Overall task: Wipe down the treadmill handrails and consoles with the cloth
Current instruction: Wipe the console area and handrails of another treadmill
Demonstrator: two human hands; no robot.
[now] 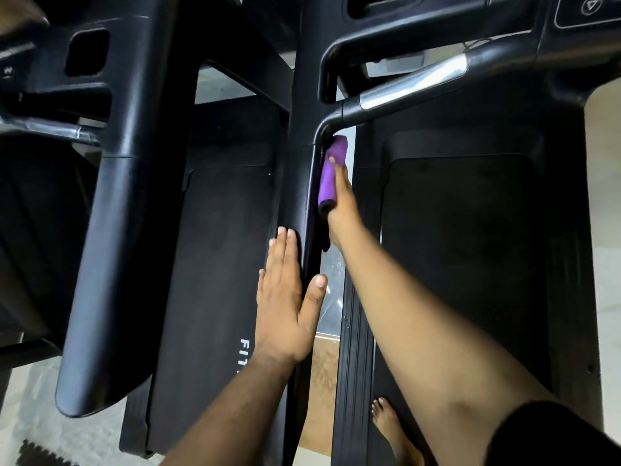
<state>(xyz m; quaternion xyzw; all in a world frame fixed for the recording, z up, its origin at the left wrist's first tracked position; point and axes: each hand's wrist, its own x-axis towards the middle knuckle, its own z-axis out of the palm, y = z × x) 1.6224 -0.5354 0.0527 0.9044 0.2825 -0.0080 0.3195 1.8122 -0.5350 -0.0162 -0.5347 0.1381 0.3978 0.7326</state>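
Observation:
A purple cloth (331,173) is folded in my right hand (342,203), which presses it against the inner right side of a black treadmill handrail (302,183) just below its bend. My left hand (285,297) lies flat on the same handrail nearer to me, fingers straight and together, thumb spread over the rail's right edge, holding nothing. A black bar with a chrome grip (413,84) runs from the bend toward the console (588,11) at the top right.
A second, thicker black handrail (111,230) of the neighbouring treadmill runs down the left. Two treadmill belts (215,264) (463,264) lie below. My bare foot (389,428) stands on the right deck's side rail. Tiled floor shows between the machines.

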